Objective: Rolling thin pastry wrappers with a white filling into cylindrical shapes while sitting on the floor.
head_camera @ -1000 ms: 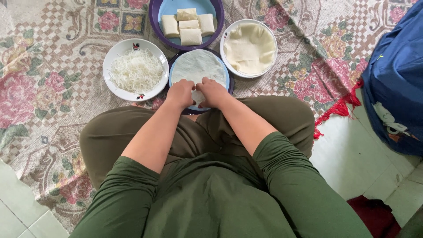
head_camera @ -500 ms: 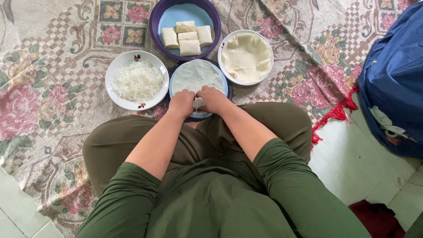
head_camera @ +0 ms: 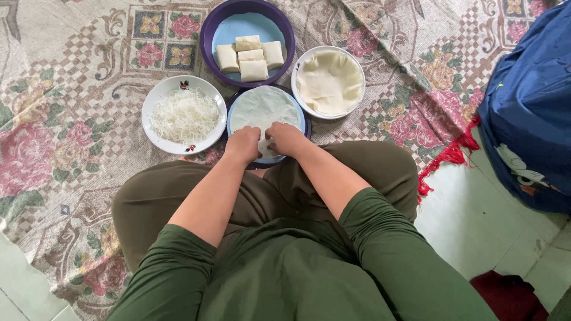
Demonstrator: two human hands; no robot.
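The left hand (head_camera: 242,144) and the right hand (head_camera: 286,139) rest side by side on the near edge of a round white wrapper (head_camera: 264,110), which lies flat on a blue plate (head_camera: 303,122) directly in front of the person's crossed legs. Both hands are curled, fingers bent down onto the wrapper's near rim and knuckles almost touching each other; they seem to be pinching or folding that edge, though the fingertips are hidden under the hands and the exact grip cannot be told.

Just beyond the left hand, and off to its outer side, stands a white bowl (head_camera: 156,101) of fine white shredded strands (head_camera: 184,114). Straight ahead of both hands, past the blue plate, sits a purple bowl (head_camera: 209,31) with a light blue inside, holding four pale folded parcels (head_camera: 250,54) packed close together. Beyond the right hand, to its outer side, a white dish (head_camera: 358,71) carries a stack of pale wrappers (head_camera: 330,82).

All of it sits on a floral patterned mat (head_camera: 65,107) spread on the floor. Well out from the right hand lies a dark blue cloth bundle (head_camera: 529,101) on the pale tiled floor (head_camera: 476,220).
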